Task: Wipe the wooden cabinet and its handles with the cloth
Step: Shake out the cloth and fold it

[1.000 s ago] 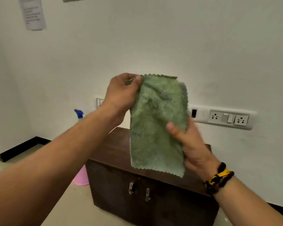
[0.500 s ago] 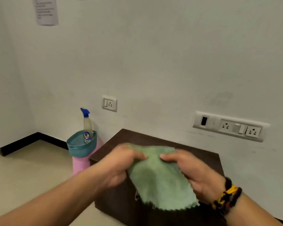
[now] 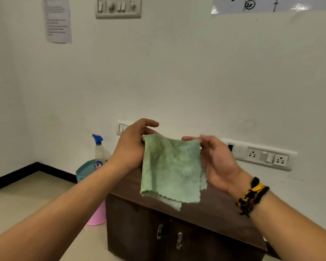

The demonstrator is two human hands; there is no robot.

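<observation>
A green cloth (image 3: 172, 168) hangs folded in the air above the dark wooden cabinet (image 3: 222, 210). My left hand (image 3: 132, 147) pinches its upper left corner. My right hand (image 3: 216, 162) holds its upper right edge, palm toward me, a beaded bracelet on the wrist. The cabinet stands against the white wall, with two metal handles (image 3: 169, 236) on its front doors, below the cloth. The cloth is not touching the cabinet.
Left of the cabinet a pink bucket (image 3: 97, 215) carries a teal basket (image 3: 88, 169) with a spray bottle (image 3: 98, 147). A socket strip (image 3: 262, 156) runs along the wall behind my right hand. Bare floor lies to the left.
The cloth hung long from a raised left hand, then dropped low between both hands. Now both hands have lifted it again, folded shorter, above the cabinet top. The camera has tilted up.
</observation>
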